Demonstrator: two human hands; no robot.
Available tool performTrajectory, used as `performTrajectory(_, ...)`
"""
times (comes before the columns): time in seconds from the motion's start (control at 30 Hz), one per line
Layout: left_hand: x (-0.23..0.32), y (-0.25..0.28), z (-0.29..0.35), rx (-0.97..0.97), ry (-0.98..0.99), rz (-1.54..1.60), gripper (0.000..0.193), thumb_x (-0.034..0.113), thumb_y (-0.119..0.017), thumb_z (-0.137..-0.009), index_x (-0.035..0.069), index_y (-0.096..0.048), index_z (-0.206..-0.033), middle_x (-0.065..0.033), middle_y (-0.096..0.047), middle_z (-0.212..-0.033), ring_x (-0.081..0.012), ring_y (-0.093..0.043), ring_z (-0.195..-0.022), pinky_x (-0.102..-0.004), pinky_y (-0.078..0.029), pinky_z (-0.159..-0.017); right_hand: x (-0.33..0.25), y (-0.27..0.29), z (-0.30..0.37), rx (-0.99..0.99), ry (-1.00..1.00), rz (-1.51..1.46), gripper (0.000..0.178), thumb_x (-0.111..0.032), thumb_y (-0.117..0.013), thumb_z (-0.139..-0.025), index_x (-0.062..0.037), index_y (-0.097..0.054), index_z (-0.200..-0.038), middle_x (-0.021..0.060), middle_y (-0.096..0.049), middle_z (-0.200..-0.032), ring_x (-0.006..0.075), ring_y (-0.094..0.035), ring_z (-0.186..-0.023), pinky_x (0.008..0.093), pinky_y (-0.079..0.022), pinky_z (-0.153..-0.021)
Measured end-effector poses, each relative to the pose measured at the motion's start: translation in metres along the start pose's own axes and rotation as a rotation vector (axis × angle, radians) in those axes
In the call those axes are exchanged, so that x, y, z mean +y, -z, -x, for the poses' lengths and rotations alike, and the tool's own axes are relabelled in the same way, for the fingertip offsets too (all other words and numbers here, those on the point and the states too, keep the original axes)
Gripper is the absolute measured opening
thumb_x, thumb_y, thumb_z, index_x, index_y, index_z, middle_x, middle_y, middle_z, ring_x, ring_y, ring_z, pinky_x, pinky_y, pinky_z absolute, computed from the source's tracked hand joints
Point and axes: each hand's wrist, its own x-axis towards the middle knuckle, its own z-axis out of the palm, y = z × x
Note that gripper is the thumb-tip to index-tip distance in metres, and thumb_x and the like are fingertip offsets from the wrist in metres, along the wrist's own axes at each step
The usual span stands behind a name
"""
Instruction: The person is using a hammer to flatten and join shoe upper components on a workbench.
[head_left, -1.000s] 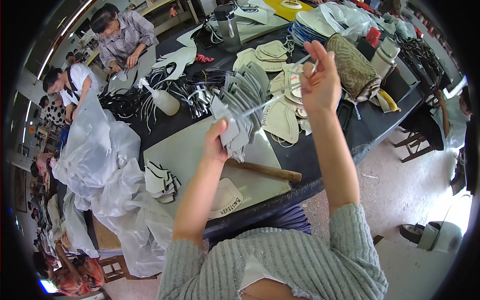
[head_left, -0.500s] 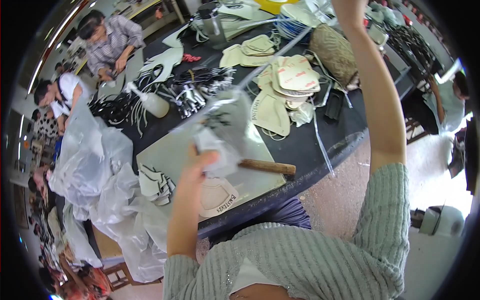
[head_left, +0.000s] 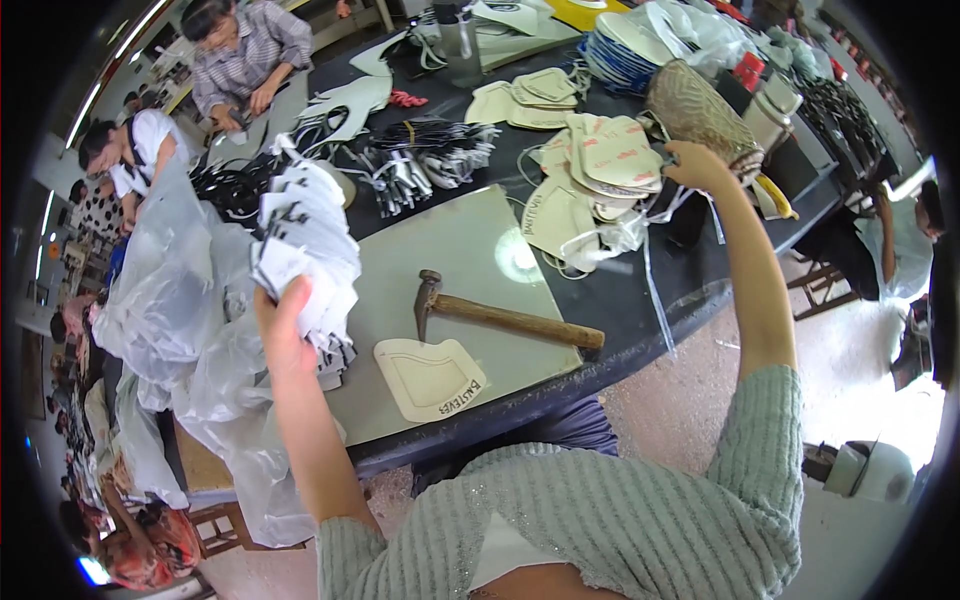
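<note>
My left hand (head_left: 287,330) grips a thick fanned stack of white cut pieces (head_left: 312,235) with dark marks and edges, held over the left side of the pale board (head_left: 475,235). Beneath it, a smaller pile of similar pieces (head_left: 338,368) shows in part. My right hand (head_left: 700,168) is beside a pile of cream templates (head_left: 612,150), its fingers curled; what they pinch, if anything, cannot be made out. A hammer (head_left: 520,318) with a wooden handle lies on the board. Below its head is a single cream template (head_left: 430,380) with dark lettering.
Crumpled clear plastic (head_left: 165,310) hangs over the left table edge. Bundled black-and-white strips (head_left: 420,155), a dark bottle (head_left: 458,45) and a brown patterned pouch (head_left: 700,110) are on the dark table. A person in a checked shirt (head_left: 250,60) works at the far left.
My left hand has carried the white stack leftward, uncovering the hammer head. My right hand has come down from high up to the template pile. The long pale strip no longer stretches across the table.
</note>
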Motion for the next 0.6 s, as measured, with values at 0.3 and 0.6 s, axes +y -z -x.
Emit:
performTrajectory(0.3, -0.015, -0.077, -0.055, -0.564, -0.141, -0.605, 0.092, 0.028, -0.09, -0.06, -0.002, -0.048, -0.135, -0.0144, -0.061, -0.122, -0.0225, -0.059, -0.114, -0.0323, -0.044, -0.101, -0.117, 0.083, 0.045, 0.916, 0.355, -0.019, 0.048, -0.033, -0.067, -0.089, -0.0094, -0.058, -0.13, 0.0163, -0.06, -0.127, 0.0335, -0.058, -0.118, 0.0458, -0.047, -0.099)
performTrajectory(0.6, -0.097, -0.093, -0.11, -0.873, 0.405, -0.531, 0.108, 0.037, -0.093, -0.059, 0.001, -0.042, -0.146, -0.0147, -0.058, -0.134, -0.0261, -0.055, -0.124, -0.0317, -0.038, -0.109, -0.214, -0.019, 0.019, 0.132, 0.418, -1.029, 0.085, -0.055, -0.073, -0.084, 0.0022, -0.047, -0.141, 0.0228, -0.053, -0.138, 0.0336, -0.05, -0.13, 0.043, -0.04, -0.109)
